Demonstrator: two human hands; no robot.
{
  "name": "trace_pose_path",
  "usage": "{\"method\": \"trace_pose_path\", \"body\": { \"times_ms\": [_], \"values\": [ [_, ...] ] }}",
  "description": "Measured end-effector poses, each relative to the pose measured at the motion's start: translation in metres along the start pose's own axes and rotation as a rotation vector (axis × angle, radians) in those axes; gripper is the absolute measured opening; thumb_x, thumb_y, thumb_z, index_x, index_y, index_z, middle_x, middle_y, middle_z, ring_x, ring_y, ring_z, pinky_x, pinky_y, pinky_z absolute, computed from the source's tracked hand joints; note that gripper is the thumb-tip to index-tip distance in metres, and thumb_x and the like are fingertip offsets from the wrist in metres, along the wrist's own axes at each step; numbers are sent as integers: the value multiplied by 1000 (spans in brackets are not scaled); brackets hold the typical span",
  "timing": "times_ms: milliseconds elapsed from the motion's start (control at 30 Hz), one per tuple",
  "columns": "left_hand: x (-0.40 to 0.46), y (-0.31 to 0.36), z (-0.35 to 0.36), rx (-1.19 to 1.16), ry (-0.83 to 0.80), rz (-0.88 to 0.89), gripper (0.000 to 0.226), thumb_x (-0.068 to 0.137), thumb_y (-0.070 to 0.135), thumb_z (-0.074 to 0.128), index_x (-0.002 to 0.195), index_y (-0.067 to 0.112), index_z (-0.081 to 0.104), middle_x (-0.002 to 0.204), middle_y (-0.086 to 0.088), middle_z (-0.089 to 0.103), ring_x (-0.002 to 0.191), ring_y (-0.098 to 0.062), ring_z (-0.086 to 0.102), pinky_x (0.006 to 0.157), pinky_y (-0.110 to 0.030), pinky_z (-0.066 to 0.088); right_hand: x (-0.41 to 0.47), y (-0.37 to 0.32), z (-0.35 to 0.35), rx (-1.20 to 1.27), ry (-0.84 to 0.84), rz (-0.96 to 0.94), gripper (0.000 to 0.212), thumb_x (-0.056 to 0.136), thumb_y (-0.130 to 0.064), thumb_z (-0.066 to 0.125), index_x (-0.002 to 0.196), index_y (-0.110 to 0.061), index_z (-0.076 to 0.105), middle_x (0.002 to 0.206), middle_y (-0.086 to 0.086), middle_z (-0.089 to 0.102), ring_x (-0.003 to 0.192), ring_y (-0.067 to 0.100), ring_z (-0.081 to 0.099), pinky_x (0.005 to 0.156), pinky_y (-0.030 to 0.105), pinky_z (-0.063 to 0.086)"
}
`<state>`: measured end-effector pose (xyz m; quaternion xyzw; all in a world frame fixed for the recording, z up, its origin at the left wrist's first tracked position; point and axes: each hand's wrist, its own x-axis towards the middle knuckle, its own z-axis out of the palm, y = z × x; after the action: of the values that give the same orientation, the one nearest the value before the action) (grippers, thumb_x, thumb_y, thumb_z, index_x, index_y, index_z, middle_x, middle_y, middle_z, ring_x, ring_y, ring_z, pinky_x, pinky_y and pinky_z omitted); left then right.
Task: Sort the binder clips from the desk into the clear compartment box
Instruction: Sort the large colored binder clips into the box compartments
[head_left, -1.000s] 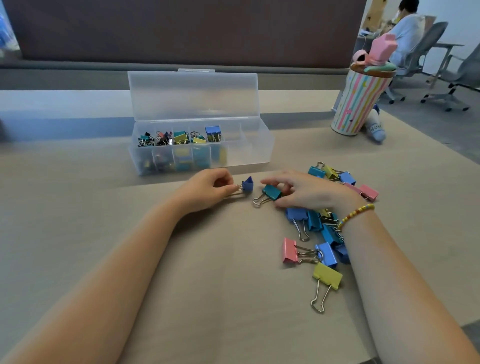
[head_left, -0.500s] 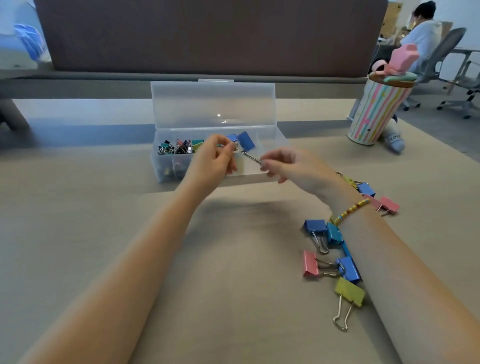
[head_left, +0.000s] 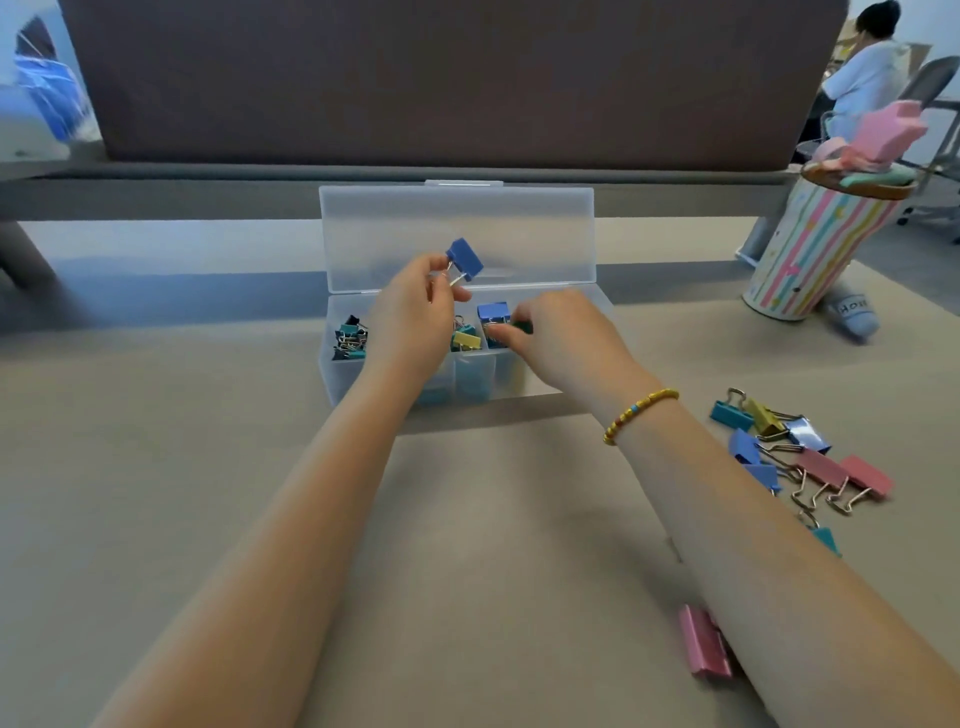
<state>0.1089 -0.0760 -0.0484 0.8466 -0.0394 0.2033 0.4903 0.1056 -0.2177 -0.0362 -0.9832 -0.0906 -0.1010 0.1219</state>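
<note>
Left hand (head_left: 415, 312) pinches wire handles of a blue metal binder clip (head_left: 464, 259), held above the clear plastic compartment box (head_left: 343, 374). Right hand (head_left: 561, 338) grips a dark teal clip (head_left: 522, 327) over a middle compartment. More clips (head_left: 800, 452) lie loose on the desk. Best: lower each clip into its matching compartment before releasing, clear of dividers.

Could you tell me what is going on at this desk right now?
A person is sorting binder clips into the clear compartment box, whose lid stands open. The left hand pinches a blue clip by its wire handles above the box. The right hand lowers a dark green clip into a compartment. More loose clips wait on the desk.
</note>
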Motion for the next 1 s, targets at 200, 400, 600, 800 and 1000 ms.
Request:
{"method": "trace_pose_path", "body": {
  "times_ms": [200, 400, 600, 800, 1000],
  "values": [
    [-3, 0, 2, 57, 0, 19, 30, 100, 19, 34, 127, 15, 49, 94, 6, 65, 71, -10, 58, 69, -34, 52, 12, -9, -4, -111, -124, 51, 46, 84, -55, 55, 99, -14, 68, 83, 6, 56, 76, 21, 51, 64, 28, 41],
    [-6, 1, 0, 87, -43, -11, 30, 100, 19, 33, 125, 17, 51, 97, 5, 68, 79, -14, 56, 76, -36, 48, 13, -2, -8, -46, -181, 52, 31, 95, -34, 51, 102, -11, 70, 91, 9, 63, 81, 24, 54, 68, 27, 40],
    [-7, 3, -4, 107, -120, 5, 32, 101, 21, 33, 127, 16, 50, 102, 4, 65, 90, -12, 60, 76, -30, 51, 11, -4, -23, 95, -269, 43, 34, 98, -31, 45, 92, -6, 67, 79, 10, 58, 74, 22, 48, 60, 25, 36],
    [-5, 11, -4, -45, -262, -17, 13, 101, 15, 32, 106, 16, 44, 79, 15, 59, 93, -19, 60, 76, -29, 49, 10, -9, -34, 569, -152, 47, 30, 99, -24, 43, 119, -9, 59, 98, 3, 55, 81, 11, 47, 60, 16, 36],
    [-7, 16, -1, 137, -107, 19, 13, 99, 21, 37, 108, 15, 45, 107, -5, 59, 93, -19, 51, 70, -24, 43, 19, 6, -29, 716, -98, 129, 20, 98, -25, 45, 111, -12, 55, 94, -2, 59, 77, 8, 52, 58, 17, 38]
  ]
}}
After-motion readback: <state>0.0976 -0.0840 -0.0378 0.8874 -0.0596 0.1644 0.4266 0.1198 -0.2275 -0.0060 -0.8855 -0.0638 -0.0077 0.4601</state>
